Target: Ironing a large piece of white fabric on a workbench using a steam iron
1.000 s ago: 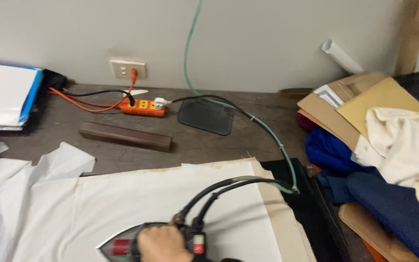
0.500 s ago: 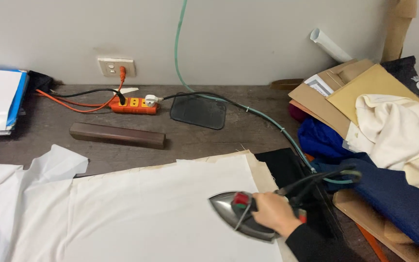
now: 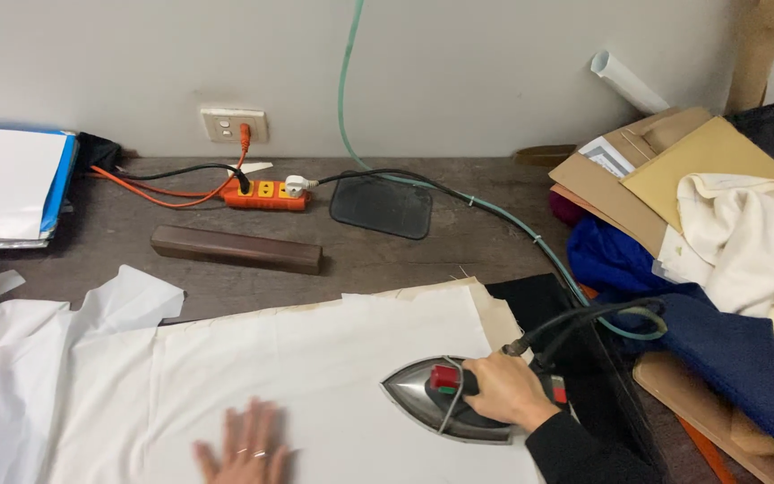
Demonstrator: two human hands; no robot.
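Observation:
My right hand [image 3: 505, 390] grips the handle of a silver steam iron [image 3: 425, 394] with a red button. The iron rests flat on a white cloth [image 3: 315, 358] near its right edge, nose pointing left. My left hand [image 3: 245, 448] lies flat on the same cloth at the bottom of the view, fingers spread, to the left of the iron. A black cable and a green hose [image 3: 530, 235] run from the back of the iron up toward the wall.
An orange power strip [image 3: 266, 194] and a wall socket [image 3: 233, 124] sit at the back. A dark wooden block [image 3: 236, 248] and a dark glass plate [image 3: 381, 206] lie behind the cloth. Folded blue and cream fabrics [image 3: 736, 269] with cardboard pile up at right; papers [image 3: 6, 184] at left.
The iron has slid further right across the cloth over the last second. My left hand has come into view and now presses flat on the cloth.

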